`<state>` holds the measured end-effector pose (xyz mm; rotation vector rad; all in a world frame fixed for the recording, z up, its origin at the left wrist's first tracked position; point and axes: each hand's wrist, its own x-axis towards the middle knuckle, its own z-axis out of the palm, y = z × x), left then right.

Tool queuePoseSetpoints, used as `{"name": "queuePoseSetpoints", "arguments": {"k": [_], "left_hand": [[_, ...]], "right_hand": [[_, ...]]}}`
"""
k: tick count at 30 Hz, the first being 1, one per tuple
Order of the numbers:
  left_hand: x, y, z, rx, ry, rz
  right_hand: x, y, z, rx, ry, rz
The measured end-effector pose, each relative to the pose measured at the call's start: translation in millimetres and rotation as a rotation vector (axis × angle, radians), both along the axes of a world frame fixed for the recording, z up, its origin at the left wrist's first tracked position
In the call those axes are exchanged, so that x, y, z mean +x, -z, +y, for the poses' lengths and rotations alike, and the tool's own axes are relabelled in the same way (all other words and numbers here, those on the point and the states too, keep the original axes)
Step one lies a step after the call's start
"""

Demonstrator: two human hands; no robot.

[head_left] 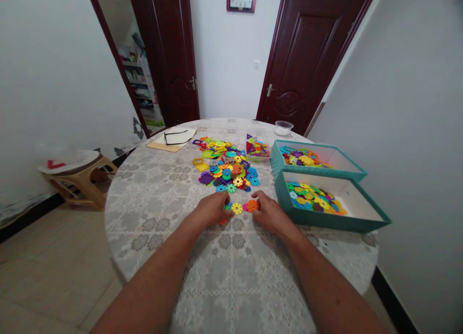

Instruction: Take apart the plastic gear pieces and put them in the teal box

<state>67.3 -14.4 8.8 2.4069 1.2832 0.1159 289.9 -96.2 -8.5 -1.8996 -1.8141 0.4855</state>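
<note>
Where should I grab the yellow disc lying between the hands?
Pinch the yellow disc by its notched rim, coming from above. It lies flat on the tablecloth between the left hand and right hand, so only the rim probably offers the fingers a hold.

Both hands point(213, 209) point(269, 213) on snowflake discs point(241, 207)

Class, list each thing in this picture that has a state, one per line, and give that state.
left hand: resting on the table, fingers on joined discs
right hand: touching an orange disc
near teal box: open, holding discs
far teal box: open, holding discs
glasses: lying on a notebook
left door: open
right door: shut
</note>
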Motion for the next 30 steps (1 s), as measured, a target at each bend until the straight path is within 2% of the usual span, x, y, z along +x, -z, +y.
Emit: {"name": "queuePoseSetpoints", "arguments": {"k": [4, 7, 17, 23, 30], "left_hand": [[-1, 0.4, -5, 0.024, -0.016, -0.017], [-4, 0.1, -7, 0.033, -0.002, -0.053], [-11, 6.6, -5, -0.03, 0.106, -0.238], [-10, 10.6, -1, -0.07, 0.145, -0.46], [-3, 12.6, -1, -0.092, 0.147, -0.539]], "right_hand": [[-13, -5.3, -3, 0.082, -0.159, 0.04], [-24, -6.8, -6, 0.084, -0.284, 0.077], [-37, -1.9, -2, 0.066, -0.188, -0.044], [-35, -0.4, -4, 0.123, -0.238, 0.014], [-35, 2.4, -4, 0.11, -0.202, -0.022]]}}
